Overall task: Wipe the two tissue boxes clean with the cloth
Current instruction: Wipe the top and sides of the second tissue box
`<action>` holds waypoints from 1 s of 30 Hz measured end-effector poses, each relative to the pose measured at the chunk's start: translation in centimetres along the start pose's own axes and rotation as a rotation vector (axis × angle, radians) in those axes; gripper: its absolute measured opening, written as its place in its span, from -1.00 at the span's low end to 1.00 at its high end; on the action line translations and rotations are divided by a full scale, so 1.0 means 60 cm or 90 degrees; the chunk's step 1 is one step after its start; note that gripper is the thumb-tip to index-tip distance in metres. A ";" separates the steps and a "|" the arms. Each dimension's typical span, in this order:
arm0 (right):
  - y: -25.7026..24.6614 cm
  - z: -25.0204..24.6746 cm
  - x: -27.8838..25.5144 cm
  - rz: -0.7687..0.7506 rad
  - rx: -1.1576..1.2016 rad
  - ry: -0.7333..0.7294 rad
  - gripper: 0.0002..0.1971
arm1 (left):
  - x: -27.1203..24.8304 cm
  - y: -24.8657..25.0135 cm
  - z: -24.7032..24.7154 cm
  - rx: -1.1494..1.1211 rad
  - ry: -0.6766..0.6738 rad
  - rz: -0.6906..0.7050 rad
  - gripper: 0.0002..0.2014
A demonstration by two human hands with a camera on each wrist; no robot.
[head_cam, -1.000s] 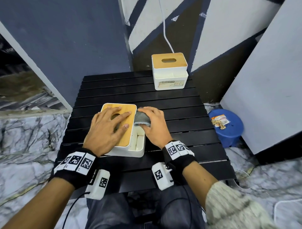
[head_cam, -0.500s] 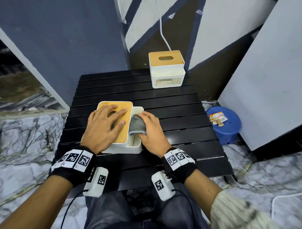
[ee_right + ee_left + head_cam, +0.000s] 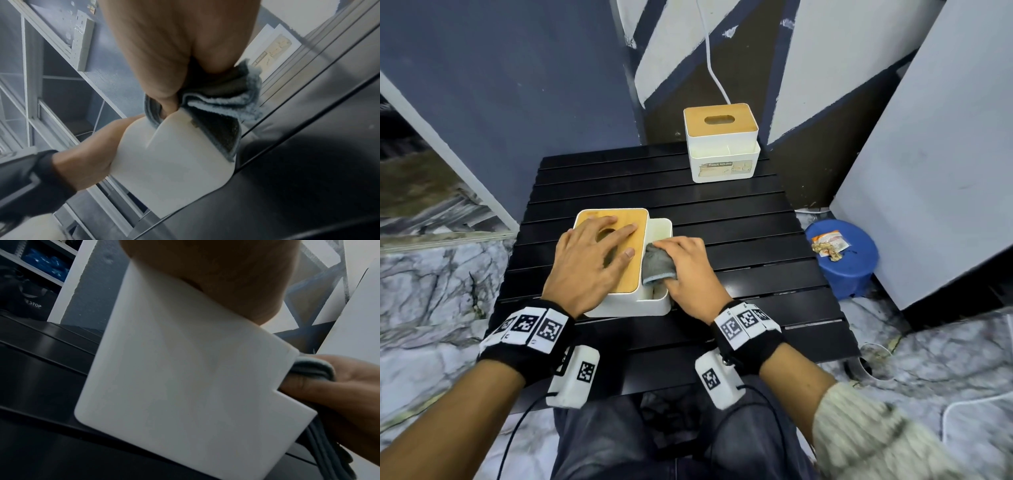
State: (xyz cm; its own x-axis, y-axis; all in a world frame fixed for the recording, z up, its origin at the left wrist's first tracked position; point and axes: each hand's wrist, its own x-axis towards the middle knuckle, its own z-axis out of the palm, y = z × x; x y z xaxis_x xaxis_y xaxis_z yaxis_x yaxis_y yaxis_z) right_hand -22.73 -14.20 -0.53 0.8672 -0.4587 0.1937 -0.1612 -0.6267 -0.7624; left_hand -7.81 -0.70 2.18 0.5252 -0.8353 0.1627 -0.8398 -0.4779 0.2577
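Note:
A white tissue box (image 3: 635, 303) with a wooden lid (image 3: 631, 270) sits near the front of the black slatted table (image 3: 739, 240). My left hand (image 3: 592, 253) lies flat on the lid with its fingers spread. My right hand (image 3: 685, 270) grips a folded grey cloth (image 3: 655, 263) and presses it onto the box's right-hand side compartment. In the right wrist view the cloth (image 3: 222, 104) drapes over the white box wall (image 3: 174, 162). In the left wrist view the box's white side (image 3: 185, 378) fills the frame. A second tissue box (image 3: 720, 144) stands upright at the table's far edge.
A blue stool (image 3: 842, 260) with a snack packet (image 3: 828, 243) stands on the marble floor right of the table. A white cable (image 3: 714, 65) hangs down the wall behind the far box. Grey panels lean on both sides.
My right hand has slid the cloth toward me along the box's side compartment. The left hand stays flat on the lid.

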 end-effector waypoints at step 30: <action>-0.045 -0.020 0.016 -0.043 -0.312 -0.171 -0.63 | -0.002 0.006 -0.001 -0.006 0.001 -0.018 -0.35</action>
State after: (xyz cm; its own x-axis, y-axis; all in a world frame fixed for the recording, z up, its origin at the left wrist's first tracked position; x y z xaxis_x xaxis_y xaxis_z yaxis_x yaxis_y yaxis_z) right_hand -22.03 -13.68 2.43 0.9623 -0.2712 0.0186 -0.2460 -0.8979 -0.3651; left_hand -8.18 -0.76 2.32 0.5488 -0.8211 0.1567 -0.8234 -0.4987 0.2706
